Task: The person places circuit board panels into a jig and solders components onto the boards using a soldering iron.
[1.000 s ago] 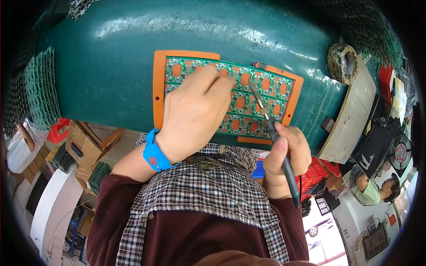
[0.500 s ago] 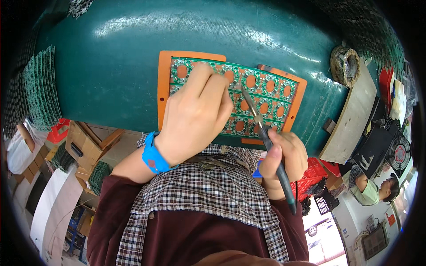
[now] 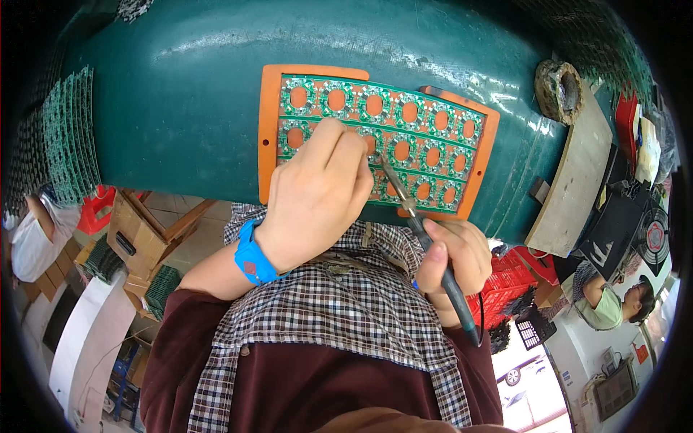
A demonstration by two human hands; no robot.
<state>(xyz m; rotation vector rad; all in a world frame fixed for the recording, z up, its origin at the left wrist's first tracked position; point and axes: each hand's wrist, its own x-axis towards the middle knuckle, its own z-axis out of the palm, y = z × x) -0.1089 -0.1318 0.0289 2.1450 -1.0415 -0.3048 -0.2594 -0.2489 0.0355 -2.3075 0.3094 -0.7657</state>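
Observation:
An orange frame (image 3: 270, 108) lies on the green mat (image 3: 180, 123) and holds a panel of green circuit boards (image 3: 355, 124), laid out in rows with oval openings. My left hand (image 3: 315, 180), a blue band on its wrist, is over the left part of the panel, its fingers closed and pointing down. The fingertips and whatever they pinch are hidden behind the hand. My right hand (image 3: 458, 252) grips a soldering iron (image 3: 442, 263) by its dark handle. The iron's metal tip reaches the panel's middle row, close to my left fingers.
A roundish brown holder with a hollow (image 3: 560, 92) stands at the right, by a pale board (image 3: 570, 187). Stacked green mesh-like panels (image 3: 70, 137) sit at the left edge. Beyond the table's right side are a red crate (image 3: 502, 285), a black fan (image 3: 655, 238) and another person (image 3: 610, 304).
Both hands and the iron's tip have shifted from the panel's top row toward its middle row, nearer my body. The frame sits slightly farther away. My left fingers remain closed.

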